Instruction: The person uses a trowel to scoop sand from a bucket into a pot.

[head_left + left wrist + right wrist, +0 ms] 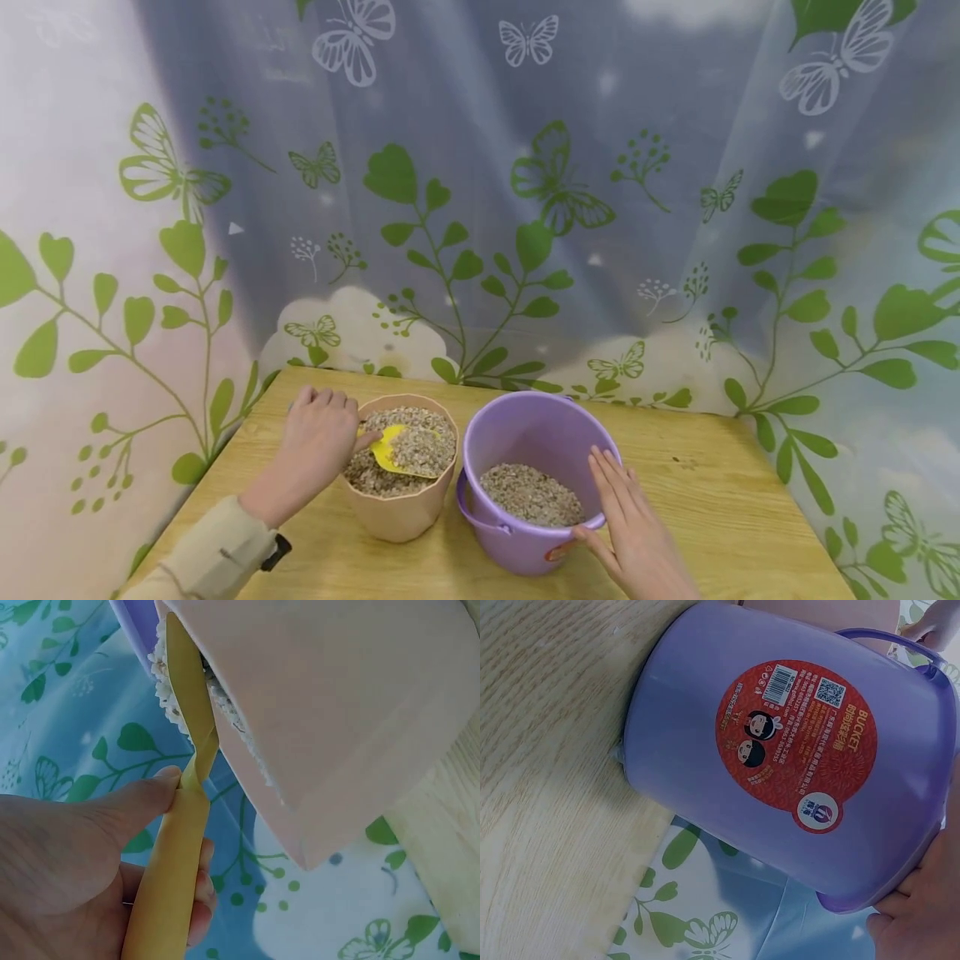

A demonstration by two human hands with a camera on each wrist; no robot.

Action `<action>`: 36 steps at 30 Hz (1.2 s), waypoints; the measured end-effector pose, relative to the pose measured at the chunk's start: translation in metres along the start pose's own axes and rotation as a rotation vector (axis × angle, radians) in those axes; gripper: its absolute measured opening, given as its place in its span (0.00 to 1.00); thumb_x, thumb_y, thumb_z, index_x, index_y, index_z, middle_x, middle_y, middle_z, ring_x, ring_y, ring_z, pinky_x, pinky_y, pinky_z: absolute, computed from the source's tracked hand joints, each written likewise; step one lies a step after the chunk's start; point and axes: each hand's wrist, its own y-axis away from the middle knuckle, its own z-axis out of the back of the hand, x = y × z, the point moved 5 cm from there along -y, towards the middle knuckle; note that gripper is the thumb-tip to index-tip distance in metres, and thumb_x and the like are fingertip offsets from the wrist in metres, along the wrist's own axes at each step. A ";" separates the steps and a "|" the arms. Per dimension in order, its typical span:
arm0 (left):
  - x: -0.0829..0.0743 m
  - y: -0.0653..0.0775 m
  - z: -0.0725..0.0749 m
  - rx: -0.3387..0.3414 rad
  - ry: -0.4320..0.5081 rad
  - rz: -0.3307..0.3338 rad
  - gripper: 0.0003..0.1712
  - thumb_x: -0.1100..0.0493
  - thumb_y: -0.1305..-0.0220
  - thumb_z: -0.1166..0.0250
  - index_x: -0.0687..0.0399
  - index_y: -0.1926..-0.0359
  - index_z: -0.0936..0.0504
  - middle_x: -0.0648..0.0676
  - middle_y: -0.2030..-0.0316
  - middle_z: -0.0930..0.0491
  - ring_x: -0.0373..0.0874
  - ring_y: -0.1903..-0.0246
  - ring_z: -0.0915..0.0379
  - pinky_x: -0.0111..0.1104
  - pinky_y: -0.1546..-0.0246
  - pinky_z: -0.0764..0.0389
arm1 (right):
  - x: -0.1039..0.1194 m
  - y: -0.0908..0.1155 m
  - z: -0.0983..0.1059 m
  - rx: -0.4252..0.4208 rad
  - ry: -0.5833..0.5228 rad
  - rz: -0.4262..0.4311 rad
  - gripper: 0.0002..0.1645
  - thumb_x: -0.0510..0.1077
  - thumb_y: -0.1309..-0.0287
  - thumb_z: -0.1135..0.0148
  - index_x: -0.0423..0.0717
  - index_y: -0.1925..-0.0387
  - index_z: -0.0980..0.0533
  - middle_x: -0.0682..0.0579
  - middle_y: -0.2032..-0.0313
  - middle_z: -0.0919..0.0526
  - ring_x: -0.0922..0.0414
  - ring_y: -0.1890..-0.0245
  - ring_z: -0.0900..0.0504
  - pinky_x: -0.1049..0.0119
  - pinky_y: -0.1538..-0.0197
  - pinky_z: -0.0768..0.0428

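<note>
My left hand (318,437) grips the handle of a yellow scoop (169,870), thumb laid along it. The scoop's blade carries a heap of coarse pale grit (422,451) above the mouth of a peach-coloured pot (397,512), which is well filled with the same grit. To the right stands a purple bucket (517,546) with a layer of grit (532,493) on its bottom. My right hand (637,533) rests against the bucket's right rim, fingers straight and thumb apart near the front rim.
Both containers stand side by side on a wooden table (705,500). The bucket's handle (480,515) hangs down on its left side, and a red label (795,735) is on its wall. A curtain (480,208) with leaves and butterflies hangs behind the table.
</note>
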 end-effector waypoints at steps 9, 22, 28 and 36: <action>0.007 -0.004 0.004 -0.046 -0.052 -0.049 0.38 0.32 0.53 0.24 0.53 0.86 0.37 0.50 0.86 0.35 0.44 0.83 0.43 0.37 0.68 0.39 | -0.001 0.000 -0.001 0.008 -0.013 -0.011 0.48 0.68 0.24 0.63 0.29 0.27 0.41 0.35 0.27 0.37 0.43 0.26 0.41 0.64 0.22 0.61; 0.025 0.001 0.004 -0.008 -0.059 -0.124 0.36 0.32 0.57 0.23 0.54 0.82 0.31 0.53 0.82 0.28 0.49 0.77 0.30 0.40 0.65 0.36 | -0.002 0.001 -0.002 0.009 -0.011 -0.013 0.48 0.68 0.24 0.64 0.29 0.27 0.41 0.35 0.27 0.37 0.43 0.26 0.40 0.64 0.22 0.60; 0.035 0.000 0.007 -0.037 -0.090 -0.160 0.36 0.32 0.60 0.21 0.54 0.83 0.32 0.52 0.83 0.28 0.48 0.77 0.31 0.39 0.65 0.38 | -0.002 0.001 -0.002 0.007 -0.014 -0.011 0.48 0.68 0.24 0.64 0.29 0.27 0.41 0.35 0.28 0.37 0.44 0.26 0.40 0.63 0.22 0.60; 0.049 -0.006 0.011 0.024 -0.150 -0.160 0.37 0.33 0.60 0.21 0.53 0.84 0.36 0.51 0.83 0.32 0.46 0.78 0.40 0.37 0.66 0.40 | -0.001 0.001 -0.001 -0.005 -0.006 -0.003 0.49 0.68 0.24 0.66 0.29 0.27 0.41 0.35 0.28 0.37 0.44 0.25 0.41 0.63 0.22 0.59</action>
